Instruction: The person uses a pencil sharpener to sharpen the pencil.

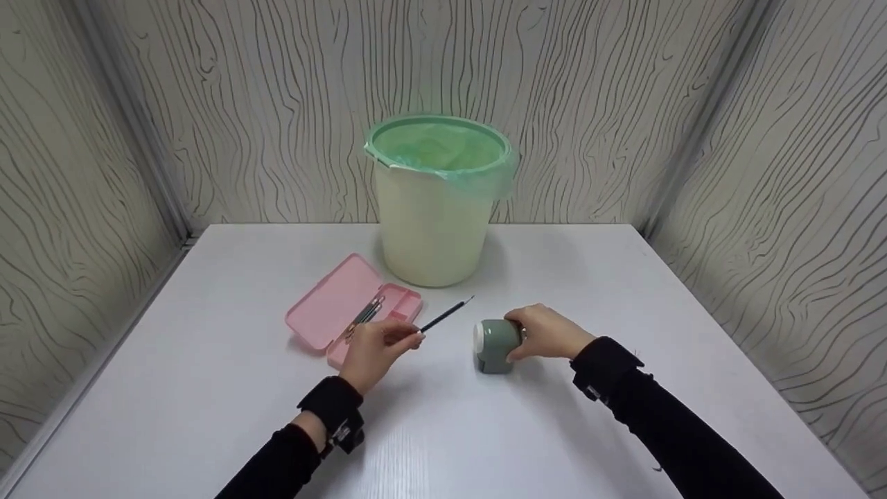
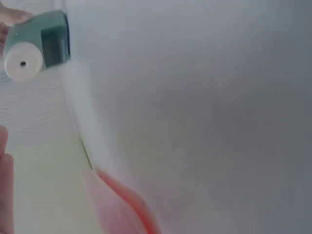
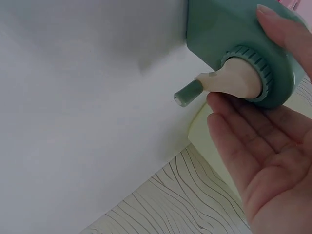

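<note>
Between its thumb and fingers, my left hand (image 1: 374, 350) pinches a dark pencil (image 1: 445, 315) whose thin tip points right and away. My right hand (image 1: 551, 333) grips a green hand-crank pencil sharpener (image 1: 499, 345) from the right, thumb on one side and fingers on the other. The sharpener's white round face, with a small hole (image 2: 23, 64), is turned left toward the pencil, a gap apart. On the opposite end, the cream crank (image 3: 234, 80) with its green knob shows in the right wrist view, beside the fingers. Only some left fingers (image 2: 5, 195) show in the left wrist view.
A pink pencil case (image 1: 335, 301) lies with its lid up behind my left hand, with several pencils (image 1: 367, 315) inside. At the back of the white table (image 1: 229, 416) stands a pale bin (image 1: 433, 225) lined with a green bag. Wood-patterned walls (image 1: 277, 104) enclose the table.
</note>
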`<act>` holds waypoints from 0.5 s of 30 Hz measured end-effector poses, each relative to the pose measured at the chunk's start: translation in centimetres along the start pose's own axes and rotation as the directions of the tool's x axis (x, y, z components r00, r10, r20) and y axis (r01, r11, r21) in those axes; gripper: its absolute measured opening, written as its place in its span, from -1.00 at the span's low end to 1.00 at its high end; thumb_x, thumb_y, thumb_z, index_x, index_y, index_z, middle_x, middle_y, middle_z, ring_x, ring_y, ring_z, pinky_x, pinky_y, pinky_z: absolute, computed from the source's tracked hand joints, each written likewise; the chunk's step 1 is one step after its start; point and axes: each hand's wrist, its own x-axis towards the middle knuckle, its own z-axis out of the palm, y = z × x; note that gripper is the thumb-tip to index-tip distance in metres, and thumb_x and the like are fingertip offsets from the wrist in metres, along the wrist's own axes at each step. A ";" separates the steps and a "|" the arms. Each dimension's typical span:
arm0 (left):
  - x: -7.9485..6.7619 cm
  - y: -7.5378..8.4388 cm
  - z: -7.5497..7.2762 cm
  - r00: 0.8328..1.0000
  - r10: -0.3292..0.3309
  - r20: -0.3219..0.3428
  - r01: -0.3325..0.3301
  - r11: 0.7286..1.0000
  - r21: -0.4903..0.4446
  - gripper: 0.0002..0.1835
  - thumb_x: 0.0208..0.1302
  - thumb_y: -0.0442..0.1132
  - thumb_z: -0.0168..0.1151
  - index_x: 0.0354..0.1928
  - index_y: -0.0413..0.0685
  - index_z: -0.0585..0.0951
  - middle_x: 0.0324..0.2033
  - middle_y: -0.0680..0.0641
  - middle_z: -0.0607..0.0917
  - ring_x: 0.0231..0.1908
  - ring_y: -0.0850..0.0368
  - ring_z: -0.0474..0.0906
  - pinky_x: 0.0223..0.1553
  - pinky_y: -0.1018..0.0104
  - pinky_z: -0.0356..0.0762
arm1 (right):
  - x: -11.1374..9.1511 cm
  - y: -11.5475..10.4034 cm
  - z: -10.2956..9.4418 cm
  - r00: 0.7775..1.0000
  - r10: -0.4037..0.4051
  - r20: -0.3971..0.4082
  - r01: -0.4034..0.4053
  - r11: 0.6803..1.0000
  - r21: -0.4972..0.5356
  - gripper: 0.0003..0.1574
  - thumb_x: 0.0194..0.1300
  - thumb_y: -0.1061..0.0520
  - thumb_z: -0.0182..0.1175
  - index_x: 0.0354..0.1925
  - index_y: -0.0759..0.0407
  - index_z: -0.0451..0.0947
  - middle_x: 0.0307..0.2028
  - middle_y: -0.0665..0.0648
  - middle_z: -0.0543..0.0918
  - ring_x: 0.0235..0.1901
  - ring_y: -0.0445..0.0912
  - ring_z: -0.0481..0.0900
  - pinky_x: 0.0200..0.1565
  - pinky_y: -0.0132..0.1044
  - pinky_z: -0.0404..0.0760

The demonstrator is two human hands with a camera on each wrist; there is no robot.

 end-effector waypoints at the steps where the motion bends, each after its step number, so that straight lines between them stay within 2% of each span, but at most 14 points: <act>1: 0.0 0.1 0.3 1.000 -0.007 -0.007 0.007 1.000 -0.020 -0.87 0.32 -0.25 0.39 -0.17 -0.11 0.79 -0.29 -0.09 0.86 -0.27 0.16 0.80 -0.10 0.34 0.73 | 0.0 -0.1 0.0 1.000 0.015 0.002 -0.015 1.000 0.004 -0.24 -0.03 0.11 0.62 0.10 0.40 0.61 -0.06 0.24 0.78 -0.11 -0.03 0.69 0.00 -0.10 0.67; 6: -0.1 0.5 1.5 0.997 -0.033 -0.065 0.024 0.992 -0.127 -0.87 0.31 -0.25 0.39 -0.19 -0.15 0.78 -0.30 -0.13 0.85 -0.27 0.12 0.80 -0.11 0.39 0.72 | -0.2 -0.2 -0.4 0.998 0.050 -0.024 -0.049 0.998 0.027 -0.07 0.08 -0.06 0.57 0.24 0.46 0.51 0.04 0.37 0.74 0.06 0.19 0.70 0.14 0.10 0.63; 10: -0.1 1.0 2.4 0.993 -0.051 -0.108 0.031 0.984 -0.178 -0.85 0.31 -0.25 0.40 -0.17 -0.17 0.78 -0.28 -0.14 0.85 -0.26 0.14 0.81 -0.11 0.42 0.71 | -0.4 -0.5 -0.7 0.991 0.015 -0.134 -0.004 0.997 0.082 -0.25 0.23 -0.07 0.46 0.20 0.40 0.58 0.06 0.37 0.75 0.12 0.23 0.69 0.18 0.15 0.61; 15: 0.6 1.7 3.6 0.987 -0.077 -0.143 0.041 0.971 -0.237 -0.85 0.32 -0.25 0.39 -0.17 -0.18 0.78 -0.28 -0.17 0.85 -0.24 0.09 0.82 -0.12 0.46 0.69 | -0.2 -2.1 -0.4 0.960 0.018 -0.279 0.051 0.970 0.238 -0.50 0.34 0.03 0.37 0.13 0.30 0.68 0.07 0.30 0.76 0.12 0.20 0.71 0.18 0.12 0.63</act>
